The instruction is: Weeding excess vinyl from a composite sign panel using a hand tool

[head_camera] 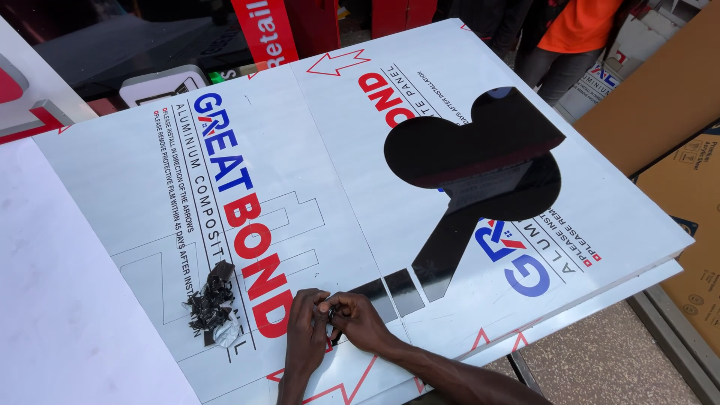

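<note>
A large white composite panel [315,165] with printed protective film lies flat before me. Part of the film is off, baring a glossy black shape [480,150] with a black strip running down toward my hands. My left hand [306,337] and my right hand [360,319] meet at the panel's near edge, fingertips pinched together on a small bit of film at the end of the black strip. What exactly sits between the fingers is too small to tell. A crumpled wad of peeled film scraps [211,304] lies just left of my left hand.
A second white sheet [67,300] overlaps on the left. Brown cardboard boxes [675,97] stand at the right. A person in an orange top [574,30] stands beyond the panel's far corner. Red signage [262,30] is at the back. Speckled floor [600,352] shows at lower right.
</note>
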